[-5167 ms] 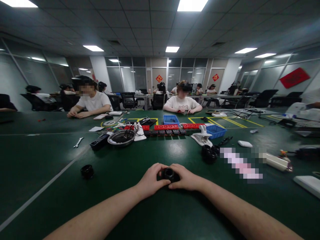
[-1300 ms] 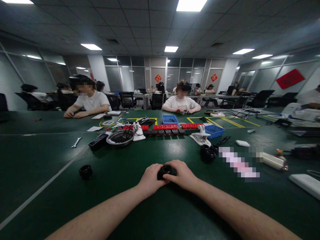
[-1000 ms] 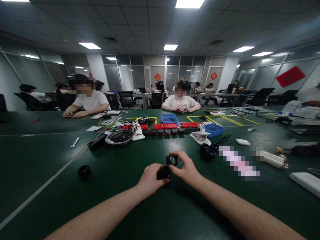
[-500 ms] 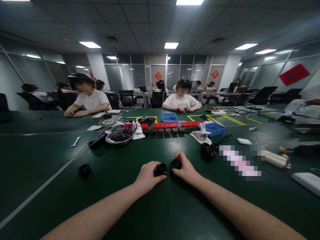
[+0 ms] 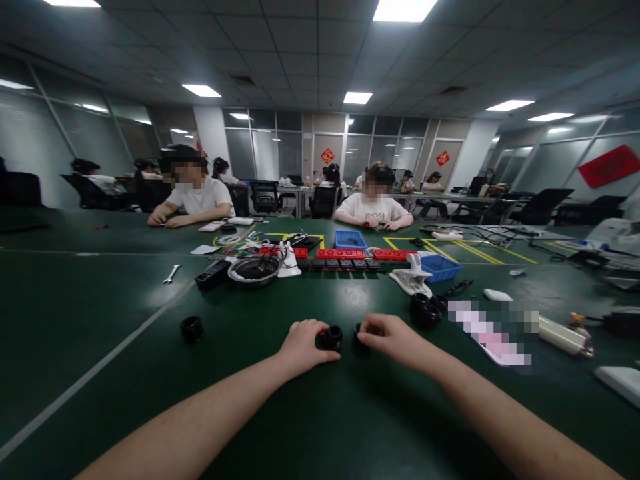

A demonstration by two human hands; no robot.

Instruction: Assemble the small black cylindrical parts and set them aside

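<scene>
- Since half a sec ago my view has swung a bit left and my two hands have sunk nearer the mat; the two black pieces, joined as one a sec earlier, stay split, one per hand.
- Left hand (image 5: 304,347): fingers curled round a black threaded fitting (image 5: 330,337); its open round end faces the camera, its far side is hidden under my fingers.
- Right hand (image 5: 395,340): fingertips pinched on a black ring nut (image 5: 358,335), just beside the fitting with a thin gap between. Only a sliver of the nut shows, so I can't tell its shape.
- Both pieces sit low over the green table (image 5: 320,413), centre front. Whether they touch the mat I can't tell.
- Spare black fitting (image 5: 191,329) stands alone to the left, well apart from my hands.
- Cluster of black fittings (image 5: 426,311) to the right, near a white clamp (image 5: 412,279); too dark to count them.
- Beside the cluster, a blurred-out patch (image 5: 493,328) hides whatever lies there.
- White flat device (image 5: 620,383) at the right edge is cut off by the frame.
- Mid-table: metal bowl (image 5: 254,269), red and black strips (image 5: 350,257), blue bin (image 5: 440,267), wrench (image 5: 171,273); small, detail poor.
- Two co-workers in white shirts (image 5: 373,210) sit across, hands on the table.
</scene>
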